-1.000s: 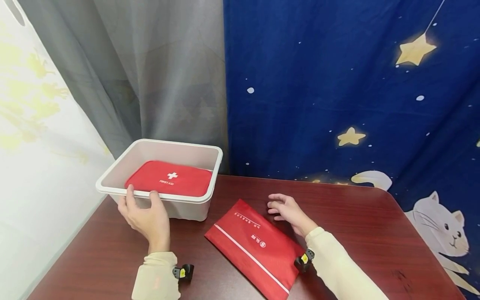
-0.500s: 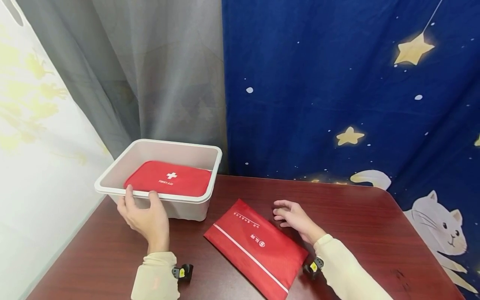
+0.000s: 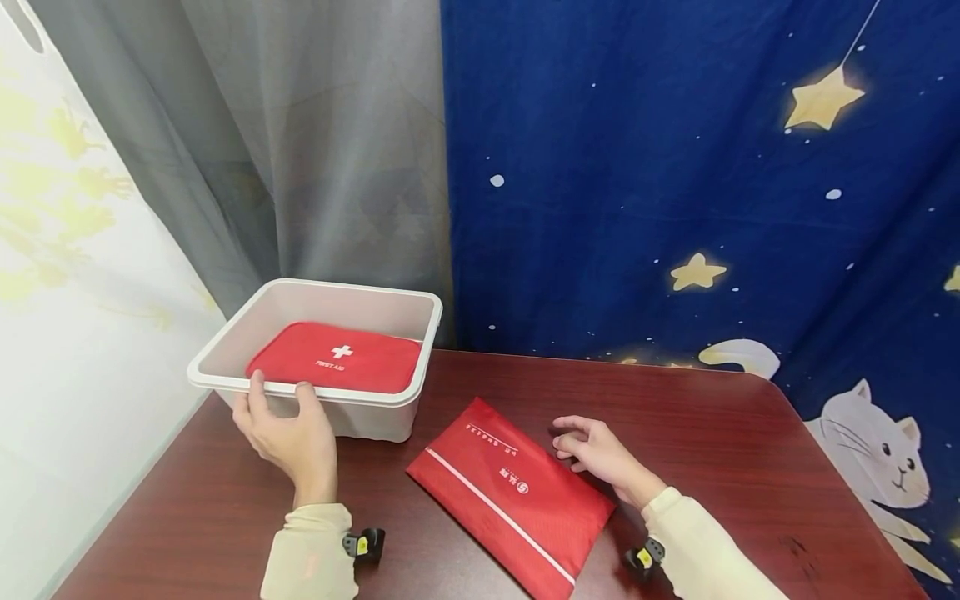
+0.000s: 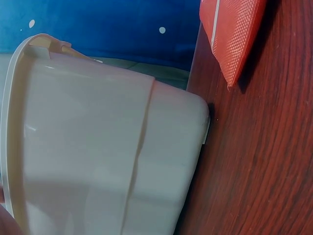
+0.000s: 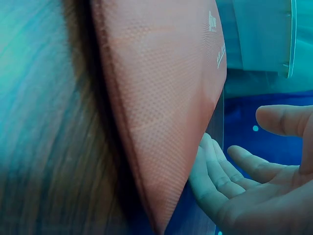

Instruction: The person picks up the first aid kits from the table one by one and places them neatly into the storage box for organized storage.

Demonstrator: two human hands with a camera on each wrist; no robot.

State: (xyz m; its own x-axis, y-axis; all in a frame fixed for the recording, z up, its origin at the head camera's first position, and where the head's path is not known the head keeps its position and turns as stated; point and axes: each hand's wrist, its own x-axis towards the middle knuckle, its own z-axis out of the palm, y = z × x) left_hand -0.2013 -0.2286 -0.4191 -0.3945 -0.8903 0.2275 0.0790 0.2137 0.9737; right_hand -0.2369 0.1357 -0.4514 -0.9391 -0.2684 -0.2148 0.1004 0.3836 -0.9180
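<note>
My left hand [image 3: 288, 437] holds the near rim of a white plastic bin [image 3: 375, 414], with fingertips over the edge; only a sliver of that hand shows in the left wrist view. Inside the bin lies a red first aid pouch [image 3: 367, 358] with a white cross. A flat red fabric bag [image 3: 495, 500] with a white stripe and printed lettering lies slantwise on the table. Beside its right edge hovers my right hand [image 3: 600, 454], fingers loosely bent and holding nothing. In the right wrist view, the fingers [image 5: 215, 181] are close to the bag's edge; contact cannot be judged.
The dark red wooden table [image 3: 697, 442] bears the bin at its back left. Behind it hang a grey curtain [image 3: 360, 167] and a blue curtain [image 3: 600, 208] with stars and a cat. A white patterned surface [image 3: 82, 333] stands at the left.
My right hand has drawn back toward the lower right, off the red bag and along its right edge. The left hand stays on the bin's rim.
</note>
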